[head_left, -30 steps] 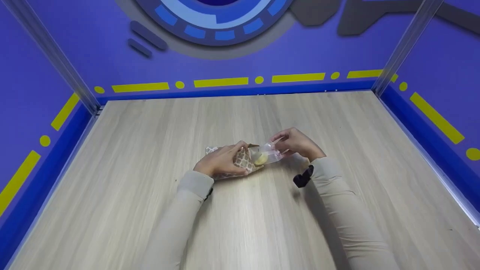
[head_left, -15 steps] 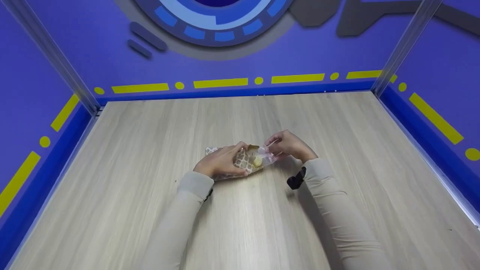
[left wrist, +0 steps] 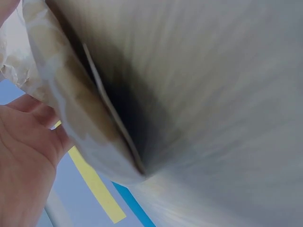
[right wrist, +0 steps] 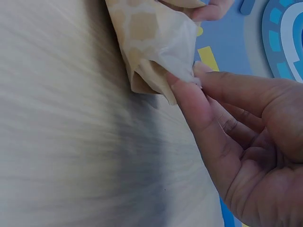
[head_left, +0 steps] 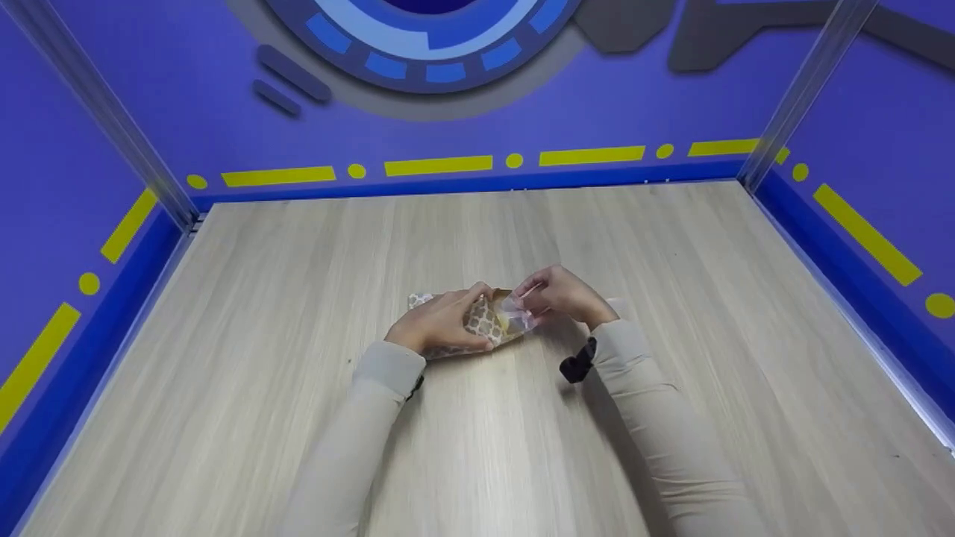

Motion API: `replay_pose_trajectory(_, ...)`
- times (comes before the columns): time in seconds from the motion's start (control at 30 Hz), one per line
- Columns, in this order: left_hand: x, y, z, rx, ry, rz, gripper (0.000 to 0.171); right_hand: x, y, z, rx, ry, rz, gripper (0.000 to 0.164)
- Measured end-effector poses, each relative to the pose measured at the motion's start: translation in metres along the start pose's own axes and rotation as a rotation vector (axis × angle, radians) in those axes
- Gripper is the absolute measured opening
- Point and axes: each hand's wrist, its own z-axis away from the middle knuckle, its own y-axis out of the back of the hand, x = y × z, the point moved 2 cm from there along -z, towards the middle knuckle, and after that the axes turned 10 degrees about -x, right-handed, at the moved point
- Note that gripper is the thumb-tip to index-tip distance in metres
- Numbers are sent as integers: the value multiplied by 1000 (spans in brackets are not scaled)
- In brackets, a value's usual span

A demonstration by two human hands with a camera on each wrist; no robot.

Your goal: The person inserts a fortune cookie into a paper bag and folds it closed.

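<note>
A brown-and-white patterned paper bag (head_left: 483, 322) lies on the table with its mouth toward the right. My left hand (head_left: 439, 321) grips its body from above, thumb on the near side and fingers on the far side. From the mouth a clear plastic bag (head_left: 516, 312) with something pale yellow in it sticks out. My right hand (head_left: 563, 294) pinches the outer end of this plastic bag between thumb and fingertips. In the right wrist view the plastic (right wrist: 179, 40) stands within the folded paper opening. The left wrist view shows the paper bag's closed end (left wrist: 83, 104) and part of the left palm.
The wood-grain table (head_left: 477, 447) reaches to a blue-purple back wall (head_left: 477, 134) with yellow marks. Similar side walls stand left and right. A black wrist strap piece (head_left: 578, 363) hangs under the right cuff.
My right hand has moved left, pushing the plastic bag deeper into the paper bag, so less of it shows. The left hand has kept its hold in place.
</note>
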Motion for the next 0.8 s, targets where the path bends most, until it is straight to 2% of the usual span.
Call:
replay_pose_trajectory(0.23, 2, 0, 0, -6, 2, 3, 72, 0, -7, -2, -13, 15, -10, 28)
replay_pose_trajectory(0.57, 4, 1, 1, -5, -7, 26, 70, 1, -15, -7, -15, -5, -30, 25)
replay_pose_trajectory(0.8, 1, 1, -1, 3, -26, 20, 70, 1, -21, -11, -14, 56, -71, 26)
